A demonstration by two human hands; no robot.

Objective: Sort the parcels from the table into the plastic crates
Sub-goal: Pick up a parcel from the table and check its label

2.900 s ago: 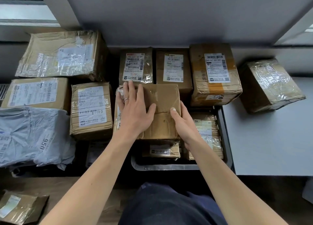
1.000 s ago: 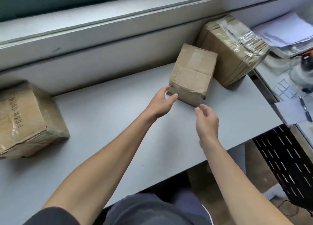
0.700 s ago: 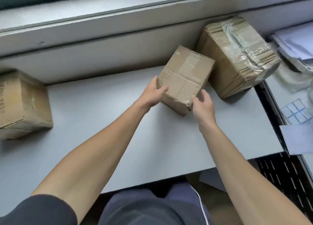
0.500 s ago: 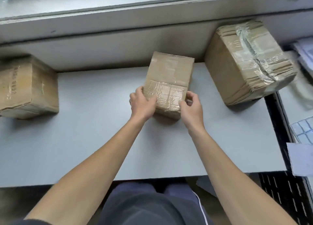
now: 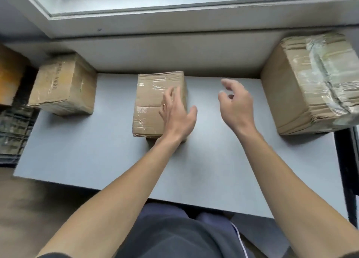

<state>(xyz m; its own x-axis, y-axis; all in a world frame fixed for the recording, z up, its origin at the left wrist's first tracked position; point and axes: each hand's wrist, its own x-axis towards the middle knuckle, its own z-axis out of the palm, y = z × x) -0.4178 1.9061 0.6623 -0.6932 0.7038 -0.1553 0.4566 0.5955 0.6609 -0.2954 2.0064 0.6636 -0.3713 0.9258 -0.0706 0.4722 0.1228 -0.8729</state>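
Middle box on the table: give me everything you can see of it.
The middle box is an oblong brown cardboard parcel, sealed with glossy clear tape and creased at the edges. No label shows. It lies flat on the grey table, long side running away from the person. The left hand, fingers straight, is over its right side, but blur hides whether it touches. The right hand is clear of it and empty.

The grey table (image 5: 97,160) is softly, evenly lit; glare is caught on the taped parcel (image 5: 310,83) at its right end; the left hand (image 5: 177,118) above it is motion-blurred.
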